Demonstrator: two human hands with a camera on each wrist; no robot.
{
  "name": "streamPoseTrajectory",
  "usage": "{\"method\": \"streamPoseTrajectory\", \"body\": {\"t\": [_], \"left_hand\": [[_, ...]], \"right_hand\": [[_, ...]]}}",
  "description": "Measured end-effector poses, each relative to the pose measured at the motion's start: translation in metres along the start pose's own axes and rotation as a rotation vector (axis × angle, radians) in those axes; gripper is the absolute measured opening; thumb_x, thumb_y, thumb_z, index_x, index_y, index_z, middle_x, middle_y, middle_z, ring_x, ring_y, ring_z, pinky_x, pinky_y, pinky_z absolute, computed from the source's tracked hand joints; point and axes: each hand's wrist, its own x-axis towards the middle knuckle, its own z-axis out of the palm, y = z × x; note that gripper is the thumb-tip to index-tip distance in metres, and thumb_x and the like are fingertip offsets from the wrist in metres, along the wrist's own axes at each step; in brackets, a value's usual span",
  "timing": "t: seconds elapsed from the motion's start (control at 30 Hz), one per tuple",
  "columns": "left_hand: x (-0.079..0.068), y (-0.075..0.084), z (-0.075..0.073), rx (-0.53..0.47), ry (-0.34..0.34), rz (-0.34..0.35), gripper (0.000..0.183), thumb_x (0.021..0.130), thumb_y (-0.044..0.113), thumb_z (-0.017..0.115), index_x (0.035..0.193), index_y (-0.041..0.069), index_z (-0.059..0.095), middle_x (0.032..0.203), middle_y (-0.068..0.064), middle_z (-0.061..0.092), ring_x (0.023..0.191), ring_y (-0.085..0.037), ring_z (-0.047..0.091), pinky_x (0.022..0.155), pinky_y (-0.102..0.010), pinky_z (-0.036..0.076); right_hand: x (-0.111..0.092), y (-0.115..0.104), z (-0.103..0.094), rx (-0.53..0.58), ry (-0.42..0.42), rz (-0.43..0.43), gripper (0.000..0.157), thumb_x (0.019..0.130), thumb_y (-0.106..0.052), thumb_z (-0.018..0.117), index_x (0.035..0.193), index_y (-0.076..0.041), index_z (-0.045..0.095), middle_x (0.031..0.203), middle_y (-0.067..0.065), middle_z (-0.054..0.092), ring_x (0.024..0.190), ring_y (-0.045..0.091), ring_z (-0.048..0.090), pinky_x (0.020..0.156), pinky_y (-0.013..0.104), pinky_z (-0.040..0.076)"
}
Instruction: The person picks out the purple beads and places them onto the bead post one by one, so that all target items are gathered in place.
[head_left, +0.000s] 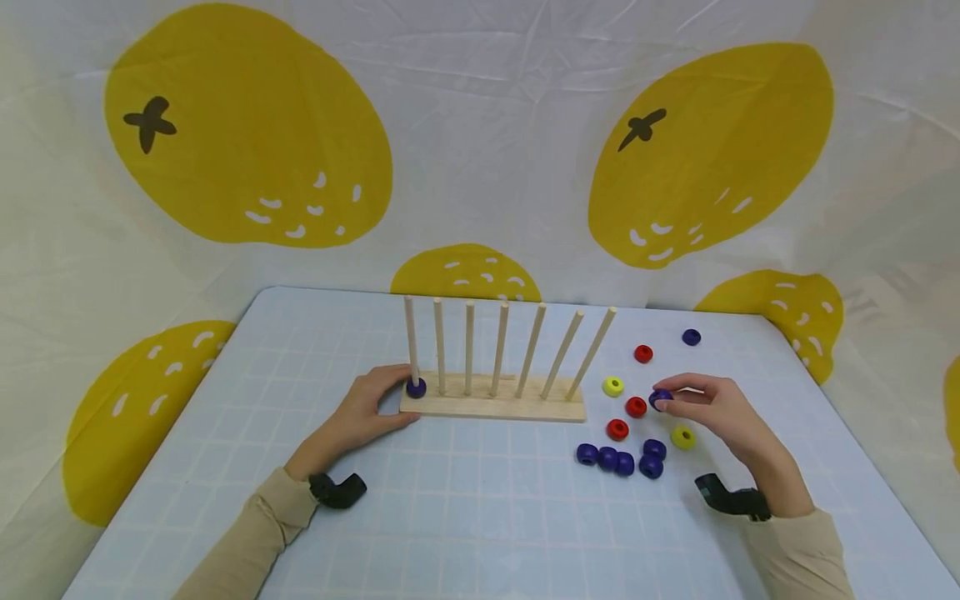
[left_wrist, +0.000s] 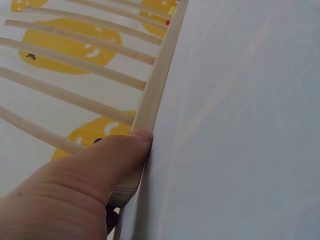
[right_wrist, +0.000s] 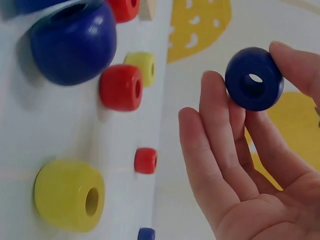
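Observation:
My left hand [head_left: 369,408] grips the left end of a wooden base [head_left: 495,407] that carries a row of several upright pegs [head_left: 500,350]. In the left wrist view the thumb [left_wrist: 107,155] presses along the base's front edge; the other fingers are mostly hidden. One blue bead [head_left: 416,387] sits at the bottom of the leftmost peg. Out to the right, my right hand [head_left: 708,408] pinches another blue bead [right_wrist: 254,79] between thumb and fingers, held above the table with its hole showing in the right wrist view.
Below the right hand lie several loose blue beads [head_left: 607,458]. Around them are red beads [head_left: 636,407] and yellow beads [head_left: 683,437]. Farther back rests a lone blue bead [head_left: 692,337]. A patterned cloth [head_left: 487,150] hangs behind the table [head_left: 480,517].

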Motion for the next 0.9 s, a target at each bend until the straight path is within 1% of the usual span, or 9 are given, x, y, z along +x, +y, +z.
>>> {"method": "streamPoseTrajectory", "body": {"t": [0.13, 0.2, 0.23, 0.33, 0.4, 0.47, 0.6, 0.73, 0.9], "left_hand": [[0.000, 0.000, 0.000, 0.002, -0.003, -0.009, 0.066, 0.079, 0.021, 0.085, 0.137, 0.006, 0.056, 0.138, -0.012, 0.057, 0.129, -0.033, 0.049, 0.106, -0.056, 0.035], [-0.001, 0.000, 0.000, 0.005, -0.003, -0.010, 0.066, 0.079, 0.021, 0.084, 0.137, 0.006, 0.056, 0.138, -0.012, 0.057, 0.129, -0.034, 0.049, 0.106, -0.057, 0.035], [0.000, 0.000, 0.000, 0.006, -0.004, -0.010, 0.066, 0.079, 0.021, 0.084, 0.137, 0.006, 0.056, 0.138, -0.013, 0.057, 0.129, -0.034, 0.049, 0.106, -0.057, 0.035], [0.000, 0.000, 0.000, 0.008, -0.003, -0.009, 0.066, 0.079, 0.021, 0.084, 0.137, 0.006, 0.056, 0.138, -0.013, 0.057, 0.129, -0.034, 0.049, 0.106, -0.057, 0.035], [0.000, 0.000, 0.000, 0.006, 0.000, -0.006, 0.066, 0.079, 0.021, 0.084, 0.136, 0.006, 0.056, 0.138, -0.013, 0.057, 0.129, -0.034, 0.049, 0.106, -0.057, 0.035], [0.000, -0.001, 0.000, 0.008, 0.001, -0.002, 0.066, 0.079, 0.021, 0.084, 0.136, 0.006, 0.056, 0.138, -0.013, 0.057, 0.129, -0.034, 0.049, 0.106, -0.057, 0.035], [0.000, -0.001, 0.001, 0.004, 0.002, 0.004, 0.066, 0.078, 0.021, 0.084, 0.136, 0.005, 0.057, 0.138, -0.012, 0.057, 0.128, -0.033, 0.050, 0.106, -0.055, 0.036], [0.000, -0.001, 0.001, 0.001, 0.003, 0.006, 0.066, 0.078, 0.021, 0.085, 0.136, 0.005, 0.057, 0.137, -0.012, 0.058, 0.128, -0.033, 0.050, 0.107, -0.055, 0.037], [0.000, 0.000, 0.001, -0.004, 0.002, 0.005, 0.066, 0.078, 0.020, 0.084, 0.136, 0.005, 0.056, 0.137, -0.013, 0.057, 0.128, -0.034, 0.050, 0.107, -0.055, 0.036]], "right_hand": [[-0.002, -0.005, 0.001, 0.044, 0.019, -0.027, 0.049, 0.095, -0.031, 0.068, 0.130, 0.002, 0.058, 0.121, 0.018, 0.067, 0.098, 0.006, 0.064, 0.101, 0.064, 0.039], [-0.004, -0.008, 0.002, 0.054, 0.031, -0.041, 0.048, 0.096, -0.030, 0.068, 0.131, 0.002, 0.057, 0.119, 0.015, 0.068, 0.099, 0.004, 0.064, 0.101, 0.060, 0.041], [-0.005, -0.010, 0.002, 0.059, 0.039, -0.047, 0.048, 0.096, -0.030, 0.068, 0.131, 0.002, 0.057, 0.118, 0.013, 0.069, 0.099, 0.004, 0.064, 0.100, 0.056, 0.044], [-0.007, -0.015, 0.003, 0.072, 0.063, -0.059, 0.048, 0.096, -0.031, 0.068, 0.130, 0.000, 0.057, 0.113, 0.004, 0.072, 0.100, 0.004, 0.065, 0.095, 0.036, 0.049], [-0.008, -0.019, 0.004, 0.100, 0.075, -0.068, 0.047, 0.095, -0.031, 0.069, 0.129, -0.001, 0.058, 0.110, -0.001, 0.072, 0.100, 0.004, 0.065, 0.090, 0.024, 0.049], [-0.009, -0.022, 0.006, 0.137, 0.083, -0.081, 0.044, 0.095, -0.030, 0.069, 0.127, -0.003, 0.059, 0.108, -0.004, 0.073, 0.100, 0.004, 0.066, 0.086, 0.016, 0.048], [-0.013, -0.028, 0.009, 0.203, 0.095, -0.121, 0.042, 0.095, -0.025, 0.069, 0.128, -0.002, 0.059, 0.108, -0.008, 0.072, 0.101, 0.004, 0.066, 0.085, 0.014, 0.049], [-0.017, -0.035, 0.011, 0.241, 0.107, -0.155, 0.041, 0.096, -0.021, 0.068, 0.131, -0.001, 0.058, 0.108, -0.009, 0.071, 0.101, 0.004, 0.067, 0.085, 0.014, 0.050], [-0.022, -0.045, 0.015, 0.291, 0.140, -0.209, 0.036, 0.096, -0.016, 0.067, 0.129, -0.001, 0.060, 0.112, -0.007, 0.070, 0.100, 0.006, 0.067, 0.086, 0.014, 0.050]]}}
